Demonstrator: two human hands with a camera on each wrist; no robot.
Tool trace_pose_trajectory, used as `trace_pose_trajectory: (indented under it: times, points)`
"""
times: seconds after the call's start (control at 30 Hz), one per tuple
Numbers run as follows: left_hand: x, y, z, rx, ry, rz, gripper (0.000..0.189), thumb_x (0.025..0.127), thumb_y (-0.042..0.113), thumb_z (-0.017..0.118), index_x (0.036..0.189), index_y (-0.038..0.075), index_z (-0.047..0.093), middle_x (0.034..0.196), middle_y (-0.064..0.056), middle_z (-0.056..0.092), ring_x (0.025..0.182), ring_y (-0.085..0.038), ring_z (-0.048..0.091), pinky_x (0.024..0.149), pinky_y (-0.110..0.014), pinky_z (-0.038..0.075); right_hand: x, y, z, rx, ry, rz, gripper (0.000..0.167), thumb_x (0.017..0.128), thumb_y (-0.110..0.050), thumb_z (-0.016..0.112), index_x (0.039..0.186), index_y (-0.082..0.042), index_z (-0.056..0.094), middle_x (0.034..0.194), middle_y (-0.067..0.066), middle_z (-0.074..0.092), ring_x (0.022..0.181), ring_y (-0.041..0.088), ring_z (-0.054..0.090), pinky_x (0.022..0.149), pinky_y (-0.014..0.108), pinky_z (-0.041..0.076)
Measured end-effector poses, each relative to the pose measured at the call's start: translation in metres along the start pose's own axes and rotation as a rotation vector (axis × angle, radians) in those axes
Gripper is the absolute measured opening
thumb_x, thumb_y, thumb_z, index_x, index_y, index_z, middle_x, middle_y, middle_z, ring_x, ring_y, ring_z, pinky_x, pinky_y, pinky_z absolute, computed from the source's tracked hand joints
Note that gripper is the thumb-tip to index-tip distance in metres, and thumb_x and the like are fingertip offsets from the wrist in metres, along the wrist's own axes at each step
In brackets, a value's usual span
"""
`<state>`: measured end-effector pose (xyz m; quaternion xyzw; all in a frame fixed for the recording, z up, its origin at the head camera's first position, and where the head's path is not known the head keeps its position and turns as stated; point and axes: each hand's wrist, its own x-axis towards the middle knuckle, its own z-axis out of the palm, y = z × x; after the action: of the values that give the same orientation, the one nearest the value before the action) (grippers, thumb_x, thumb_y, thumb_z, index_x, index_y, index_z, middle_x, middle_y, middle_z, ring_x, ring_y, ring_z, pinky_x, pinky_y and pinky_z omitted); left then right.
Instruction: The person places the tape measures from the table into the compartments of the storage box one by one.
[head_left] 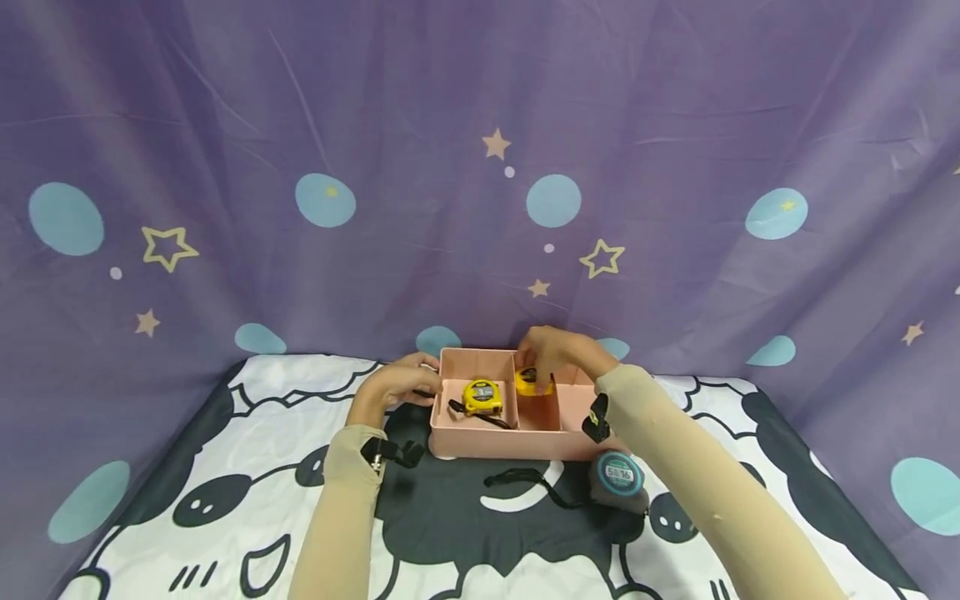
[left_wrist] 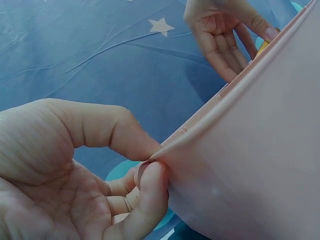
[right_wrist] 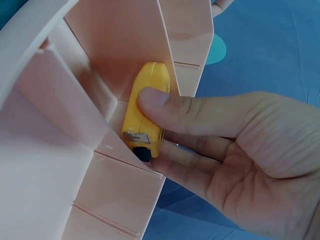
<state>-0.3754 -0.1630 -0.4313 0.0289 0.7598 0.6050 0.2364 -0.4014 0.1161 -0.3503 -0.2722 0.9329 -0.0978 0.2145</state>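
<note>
A pink divided box stands against the purple backdrop. My left hand pinches its left rim between thumb and fingers, seen closely in the left wrist view. Over the middle compartment, my right hand grips a yellow tape measure with the thumb on one side and the fingers on the other. The tape's metal end hook shows at its lower end. Another yellow tape measure, with a black wrist strap, lies in the left compartment. In front of the box's right end sits a grey and teal tape measure.
The grey tape's black strap trails leftward on the cartoon-printed cloth. Thin pink dividers separate the box's compartments. A purple curtain with stars and dots hangs right behind the box.
</note>
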Motion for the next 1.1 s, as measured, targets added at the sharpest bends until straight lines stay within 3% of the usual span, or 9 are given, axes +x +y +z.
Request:
trace_pose_trajectory:
  times: [0.17,0.37,0.6,0.83,1.1]
  points:
    - [-0.0016,0.0012,-0.0007,0.014,0.000,-0.001,0.065,0.080,0.002,0.060,0.139,-0.007,0.034,0.110,-0.019,0.060,0.088,-0.018,0.063,0.072,-0.027,0.058,0.0007,-0.0009,-0.0028,0.024,-0.032,-0.004,0.050,0.070,0.003,0.088,0.116,-0.004,0.072,0.118,0.011,0.074,0.109,0.024,0.067,0.093,0.034,0.059]
    - [-0.0023,0.0022,-0.0004,0.008,-0.007,-0.013,0.066,0.080,0.002,0.060,0.140,-0.007,0.034,0.116,-0.021,0.059,0.092,-0.020,0.063,0.075,-0.028,0.059,0.0045,-0.0021,-0.0032,0.008,-0.087,0.035,0.048,0.072,0.001,0.086,0.117,-0.006,0.071,0.119,0.009,0.071,0.098,0.019,0.063,0.087,0.031,0.059]
    - [-0.0022,0.0050,0.0021,-0.010,-0.002,-0.007,0.067,0.078,0.000,0.059,0.139,-0.008,0.034,0.106,-0.016,0.059,0.084,-0.016,0.062,0.071,-0.026,0.058,0.0034,-0.0006,-0.0030,0.025,-0.105,0.038,0.046,0.072,0.003,0.083,0.115,-0.006,0.071,0.114,0.009,0.069,0.090,0.017,0.056,0.081,0.031,0.058]
    - [-0.0012,0.0073,0.0002,-0.006,-0.003,-0.003,0.065,0.078,0.000,0.060,0.138,-0.007,0.035,0.105,-0.015,0.059,0.083,-0.016,0.062,0.070,-0.026,0.058,0.0030,-0.0033,-0.0086,0.041,-0.119,0.048,0.044,0.075,0.002,0.083,0.116,-0.006,0.070,0.116,0.010,0.069,0.091,0.017,0.057,0.090,0.037,0.059]
    - [-0.0011,0.0056,0.0019,0.004,-0.004,-0.016,0.066,0.079,0.000,0.060,0.139,-0.006,0.035,0.109,-0.017,0.060,0.087,-0.018,0.063,0.072,-0.027,0.058,0.0053,-0.0059,-0.0079,-0.037,-0.153,0.078,0.043,0.079,-0.002,0.082,0.120,-0.008,0.071,0.119,0.007,0.068,0.092,0.015,0.058,0.093,0.034,0.057]
